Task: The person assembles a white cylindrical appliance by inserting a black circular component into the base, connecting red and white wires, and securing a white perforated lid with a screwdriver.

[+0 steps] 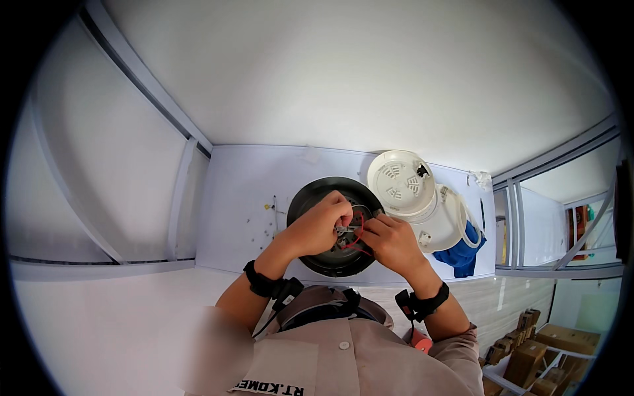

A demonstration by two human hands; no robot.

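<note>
pan on white table | left hand: fingers curled over pan, hold unclear | right hand: fingers bunched by red wire, hold unclear | covers, blue cloth right | wall behind | boxes low right

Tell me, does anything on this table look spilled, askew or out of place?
Somewhat: tiny loose parts lie scattered on the tabletop left of the dark round bowl, ungathered. Red wires loop untidily between the left hand and right hand. A blue cloth lies rumpled beside the white plastic base.
</note>
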